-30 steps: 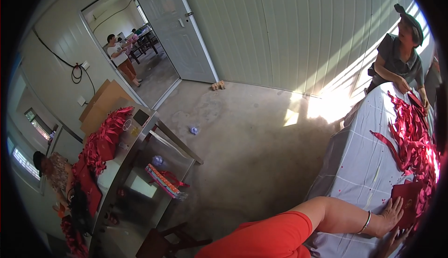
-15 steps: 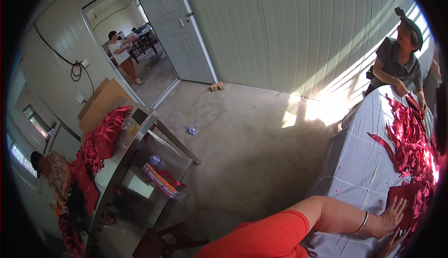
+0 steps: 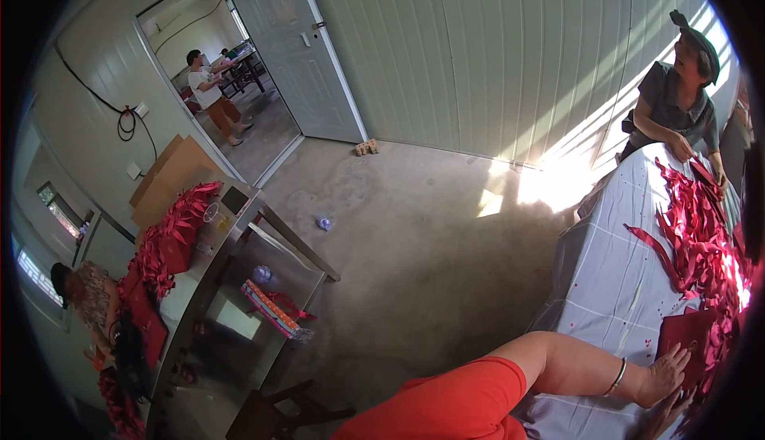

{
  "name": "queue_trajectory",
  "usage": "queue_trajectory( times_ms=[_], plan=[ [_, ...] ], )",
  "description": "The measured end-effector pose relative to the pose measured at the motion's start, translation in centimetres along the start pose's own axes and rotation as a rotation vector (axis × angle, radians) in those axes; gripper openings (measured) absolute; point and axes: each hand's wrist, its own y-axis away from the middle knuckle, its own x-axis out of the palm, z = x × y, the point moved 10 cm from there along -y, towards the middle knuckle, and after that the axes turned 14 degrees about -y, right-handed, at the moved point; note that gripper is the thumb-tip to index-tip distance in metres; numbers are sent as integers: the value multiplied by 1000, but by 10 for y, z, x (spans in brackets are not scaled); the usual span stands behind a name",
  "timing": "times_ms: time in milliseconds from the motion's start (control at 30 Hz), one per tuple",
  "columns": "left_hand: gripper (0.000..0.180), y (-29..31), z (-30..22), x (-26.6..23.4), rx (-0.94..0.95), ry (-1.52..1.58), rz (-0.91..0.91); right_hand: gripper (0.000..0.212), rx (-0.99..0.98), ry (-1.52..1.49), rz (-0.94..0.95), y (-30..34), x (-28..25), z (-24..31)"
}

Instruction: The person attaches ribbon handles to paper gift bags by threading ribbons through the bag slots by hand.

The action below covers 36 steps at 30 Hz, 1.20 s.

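Observation:
My left arm, in an orange-red sleeve with a bangle at the wrist, reaches to the table at the lower right. My left hand [image 3: 664, 376] lies with its fingers stretched out along the near edge of a flat dark red piece [image 3: 684, 338], perhaps a bag or folder; it grips nothing. Just below it, my right hand [image 3: 668, 414] is partly seen, its visible fingers stretched out close to the left hand. Beside the flat piece, glossy red ribbons [image 3: 692, 233] form a long heap, partly lost in the dark rim.
The table wears a pale checked cloth [image 3: 594, 281]. At its far end a person [image 3: 681, 101] handles red pieces. On the left, another person [image 3: 92, 297] sits at a table with red ribbons [image 3: 159, 257]; a wooden stool [image 3: 275, 412] stands nearby. A third person [image 3: 215, 97] shows through the doorway.
The view has shifted very slightly. My hands stay in nearly the same place at the flat red piece. The person in the doorway has changed stance a little.

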Motion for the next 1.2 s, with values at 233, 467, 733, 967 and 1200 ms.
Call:
queue_trajectory(
  times_ms=[233, 467, 733, 967, 1200],
  plan=[
    [52, 1, -2, 1, 40, -20, 1, 63, 3, -20, -19, 0, 3, 1],
    [50, 0, -4, 1, 58, 2, -25, 64, -42, -49, -32, -3, -1, -7],
    [50, -1, -4, -3, 59, 17, -49, 72, -94, 69, 7, -7, -3, -12],
    [49, -1, -6, -5, 70, 28, -76, 75, -30, 5, -3, -3, 3, -3],
    [48, 0, -3, -9, 68, 45, -70, 77, -26, 4, 22, -5, 7, -6]
  ],
)
